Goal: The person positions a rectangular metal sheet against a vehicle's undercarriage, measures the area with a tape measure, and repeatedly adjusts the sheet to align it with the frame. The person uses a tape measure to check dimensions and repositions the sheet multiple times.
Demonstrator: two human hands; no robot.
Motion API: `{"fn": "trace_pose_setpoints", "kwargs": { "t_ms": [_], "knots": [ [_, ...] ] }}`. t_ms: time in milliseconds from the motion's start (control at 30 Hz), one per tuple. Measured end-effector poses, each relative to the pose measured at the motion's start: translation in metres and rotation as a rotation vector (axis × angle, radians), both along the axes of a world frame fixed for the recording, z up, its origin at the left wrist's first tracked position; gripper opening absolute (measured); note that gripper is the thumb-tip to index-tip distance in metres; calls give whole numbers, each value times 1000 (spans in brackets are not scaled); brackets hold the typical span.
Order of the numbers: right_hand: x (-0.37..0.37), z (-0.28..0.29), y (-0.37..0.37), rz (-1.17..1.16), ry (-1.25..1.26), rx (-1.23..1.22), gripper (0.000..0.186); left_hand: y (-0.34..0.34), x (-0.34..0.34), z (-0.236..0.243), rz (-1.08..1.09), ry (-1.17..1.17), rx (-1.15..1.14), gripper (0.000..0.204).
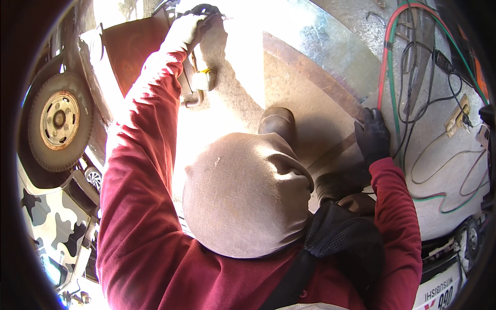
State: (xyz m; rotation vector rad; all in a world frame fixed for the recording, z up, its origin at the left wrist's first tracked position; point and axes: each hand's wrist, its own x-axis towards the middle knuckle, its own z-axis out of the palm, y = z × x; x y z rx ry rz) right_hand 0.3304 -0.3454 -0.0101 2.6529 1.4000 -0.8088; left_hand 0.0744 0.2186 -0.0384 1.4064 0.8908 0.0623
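Observation:
My left hand (pixel 194 26), in a grey and black glove, reaches far forward at the upper left. Its fingers are curled, and glare hides what lies in them. My right hand (pixel 373 135), in a dark glove, is closed at the near right corner of a large metal sheet (pixel 330 46) with a brown, rusty-looking edge. Below my left hand, a small yellow and pale tool (pixel 204 78), perhaps a tape measure, rests near a bent metal rod (pixel 194 99). My bent knee (pixel 243 191) fills the middle, with a dark boot (pixel 277 124) beyond it.
Red and green hoses (pixel 383 72) loop along the right, beside tangled black cables (pixel 413 103) and a power outlet strip (pixel 459 118). A rusty brown panel (pixel 132 49) stands at the left. Further left is a vehicle wheel (pixel 59 119); another vehicle (pixel 439 284) is at the lower right.

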Motion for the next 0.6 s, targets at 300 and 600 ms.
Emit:
{"fn": "trace_pose_setpoints", "kwargs": {
  "t_ms": [300, 600],
  "knots": [
    [-1, -3, -3, 0, -6, -34, 49, 1, 7, -1, -836, 503, 1374, 42],
    [0, -7, -6, 53, -70, 20, 46, 4, 5, -3, -835, 493, 1370, 42]
  ]
}}
